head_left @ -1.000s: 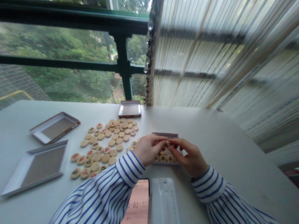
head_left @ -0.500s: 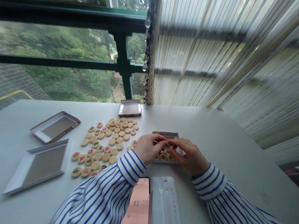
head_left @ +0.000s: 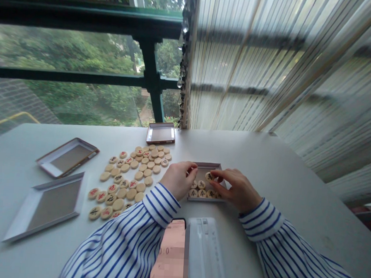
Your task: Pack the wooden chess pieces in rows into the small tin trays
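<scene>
The right hand point(head_left: 233, 189) pinches a black-marked disc point(head_left: 209, 176) over the box point(head_left: 201, 199); I can't tell whether the left hand point(head_left: 177, 178), at its left edge, holds anything. One row point(head_left: 202, 193) lines the near edge, another's begun; many loose discs point(head_left: 118, 204) lie toward the worktop's point(head_left: 295, 174) left.

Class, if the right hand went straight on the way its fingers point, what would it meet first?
Probably the left hand, with the round piece pinched by the right hand leading; their heights over the box are unclear, so it might pass by.
</scene>
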The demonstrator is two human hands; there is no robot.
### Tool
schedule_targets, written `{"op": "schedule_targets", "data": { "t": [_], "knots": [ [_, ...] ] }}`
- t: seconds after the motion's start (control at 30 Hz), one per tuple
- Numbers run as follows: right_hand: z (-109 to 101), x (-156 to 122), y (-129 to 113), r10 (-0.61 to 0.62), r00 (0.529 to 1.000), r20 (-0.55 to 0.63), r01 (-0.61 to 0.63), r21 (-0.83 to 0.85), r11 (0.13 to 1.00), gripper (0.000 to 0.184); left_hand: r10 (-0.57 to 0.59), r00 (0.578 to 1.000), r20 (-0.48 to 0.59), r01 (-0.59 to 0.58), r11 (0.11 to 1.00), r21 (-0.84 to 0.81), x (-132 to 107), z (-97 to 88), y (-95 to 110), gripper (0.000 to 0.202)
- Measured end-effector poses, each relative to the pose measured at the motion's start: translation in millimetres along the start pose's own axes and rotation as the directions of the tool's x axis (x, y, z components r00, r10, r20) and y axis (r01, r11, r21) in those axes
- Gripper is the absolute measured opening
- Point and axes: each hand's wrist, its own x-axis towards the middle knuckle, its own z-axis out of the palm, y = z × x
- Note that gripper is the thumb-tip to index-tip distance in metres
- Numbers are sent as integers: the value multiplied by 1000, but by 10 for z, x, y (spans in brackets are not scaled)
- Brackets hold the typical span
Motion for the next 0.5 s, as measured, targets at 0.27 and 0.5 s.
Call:
{"op": "schedule_targets", "data": {
  "t": [0.27, 0.5],
  "knots": [
    [-8, 4, 102, 13, 996, 89, -4, -101, 995, 22, 6, 1000, 18, -10, 970, 244, 35, -21, -116, 26],
    [-27, 25, 91, 59, 997, 42, -51, -176, 983, 23, -40, 997, 70, 23, 972, 232, 22, 14, -145, 29]
  ]
}}
